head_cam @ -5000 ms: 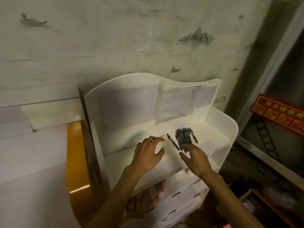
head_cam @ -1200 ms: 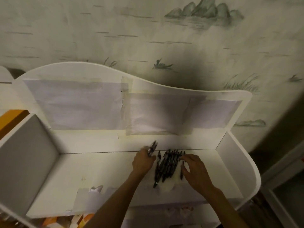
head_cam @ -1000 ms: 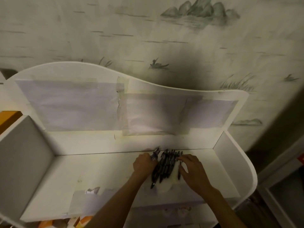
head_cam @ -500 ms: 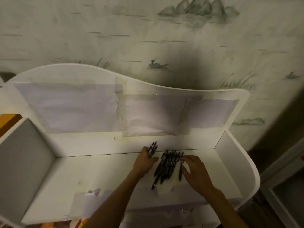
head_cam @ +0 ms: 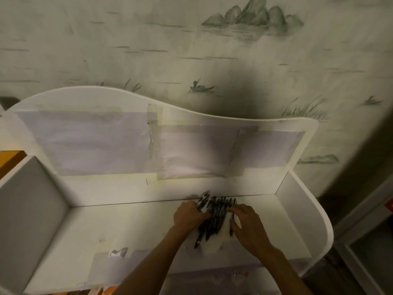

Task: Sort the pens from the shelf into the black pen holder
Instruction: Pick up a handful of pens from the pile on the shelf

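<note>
A heap of several dark pens [head_cam: 213, 220] lies on the top board of a white shelf [head_cam: 131, 226], right of its middle, close to the back panel. My left hand [head_cam: 188, 216] is curled at the heap's left side and grips a few pens whose tips stick up past its knuckles. My right hand [head_cam: 247, 225] rests on the heap's right side, fingers bent over the outer pens. No black pen holder is in view.
The shelf has a wavy back panel [head_cam: 148, 141] with taped paper sheets, and raised side walls left [head_cam: 27, 213] and right [head_cam: 304, 209]. Torn tape and paper [head_cam: 110, 265] lie near the front edge. A painted wall stands behind.
Both hands have closed in on the heap, pushing the pens tighter together. The left hand keeps the few pens it picked up. The view has barely shifted.
</note>
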Available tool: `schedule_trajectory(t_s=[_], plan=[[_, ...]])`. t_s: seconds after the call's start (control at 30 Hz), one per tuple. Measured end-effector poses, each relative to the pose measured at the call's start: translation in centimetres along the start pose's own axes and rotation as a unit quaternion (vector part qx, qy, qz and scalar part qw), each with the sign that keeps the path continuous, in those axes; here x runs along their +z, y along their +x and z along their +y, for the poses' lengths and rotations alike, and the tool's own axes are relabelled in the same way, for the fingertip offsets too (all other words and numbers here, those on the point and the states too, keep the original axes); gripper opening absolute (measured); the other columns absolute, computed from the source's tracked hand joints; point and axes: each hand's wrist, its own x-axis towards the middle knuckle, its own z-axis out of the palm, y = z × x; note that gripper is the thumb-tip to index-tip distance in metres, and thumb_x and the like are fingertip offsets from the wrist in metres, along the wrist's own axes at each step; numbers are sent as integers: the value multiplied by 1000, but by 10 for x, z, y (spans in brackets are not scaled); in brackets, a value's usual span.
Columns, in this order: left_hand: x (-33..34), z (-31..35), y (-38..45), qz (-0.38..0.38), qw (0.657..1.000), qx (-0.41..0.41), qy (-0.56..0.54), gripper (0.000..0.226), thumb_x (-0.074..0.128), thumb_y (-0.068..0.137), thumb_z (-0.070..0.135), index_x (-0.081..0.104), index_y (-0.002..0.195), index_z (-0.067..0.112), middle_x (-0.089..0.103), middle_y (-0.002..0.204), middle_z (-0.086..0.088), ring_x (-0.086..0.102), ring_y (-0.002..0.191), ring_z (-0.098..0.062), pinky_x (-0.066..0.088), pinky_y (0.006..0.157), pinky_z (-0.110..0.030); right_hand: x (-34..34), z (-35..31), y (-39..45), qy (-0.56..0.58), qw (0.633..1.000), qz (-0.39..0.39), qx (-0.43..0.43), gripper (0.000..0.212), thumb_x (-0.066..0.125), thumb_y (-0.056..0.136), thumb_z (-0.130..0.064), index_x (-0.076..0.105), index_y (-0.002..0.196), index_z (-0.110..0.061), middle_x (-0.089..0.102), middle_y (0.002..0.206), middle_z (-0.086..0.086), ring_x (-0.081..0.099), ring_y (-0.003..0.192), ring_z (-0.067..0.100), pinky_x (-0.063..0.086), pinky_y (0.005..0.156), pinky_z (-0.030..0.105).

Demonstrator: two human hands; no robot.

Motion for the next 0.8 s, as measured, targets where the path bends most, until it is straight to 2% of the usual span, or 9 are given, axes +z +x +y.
schedule_trajectory(t_s=[0.2,0.27,0.33,0.4,0.47,0.53,0.63,0.73,0.8], plan=[[-5,2,-3,12,1000,-3,-11,39,75,67,59,62,72,23,63,69,4,63,63,-13,56,62,-29,-3,-3,1,-1,1000,1,-4,31,62,93,-12,65,124,-14,62,122,3,54,114,19,32,96,18],[-12,0,-6,19,998,5,-63,38,75,62,57,62,81,27,66,74,4,65,68,-14,59,65,-32,-3,-6,4,5,1000,5,-6,32,63,92,-11,65,124,-13,63,121,4,55,113,21,33,96,18],[-20,-4,-10,31,990,10,-139,39,71,60,53,62,89,28,67,77,4,66,73,-16,60,71,-37,-1,-11,8,20,1000,2,-13,34,63,92,-11,64,126,-13,62,123,5,54,114,21,38,100,25],[-30,-12,-13,45,980,11,-196,35,65,61,53,64,85,27,67,73,5,65,73,-17,58,74,-39,3,-17,12,18,1000,-10,-21,35,59,95,-13,61,129,-15,60,127,3,51,117,19,39,104,30],[-39,-20,-17,46,967,17,-250,27,67,67,51,69,83,29,69,74,8,66,78,-14,56,74,-34,7,-24,16,16,999,-16,-27,35,57,97,-15,59,131,-16,58,131,1,49,121,19,33,104,24],[-49,-25,-23,48,955,34,-292,10,75,74,49,73,83,47,72,80,22,67,79,-1,50,67,-18,11,-33,23,18,999,-19,-33,33,57,97,-16,59,130,-16,57,131,2,49,122,20,31,105,24],[-60,-32,-35,80,946,46,-311,21,77,74,55,63,80,70,68,78,34,63,68,10,46,55,-8,17,-47,29,22,998,-44,-49,35,58,95,-15,57,131,-18,55,133,1,46,126,19,33,111,32],[-64,-36,-45,107,933,68,-337,13,74,79,58,66,84,67,69,83,32,64,74,9,45,61,-13,20,-54,32,35,996,-53,-65,37,59,94,-12,59,130,-18,56,131,1,47,124,16,33,109,25],[-65,-42,-49,130,917,75,-369,4,75,82,53,71,83,54,71,78,24,65,72,6,46,66,-18,20,-57,33,38,996,-54,-65,36,59,94,-12,59,130,-18,56,130,0,49,122,15,31,106,21]])
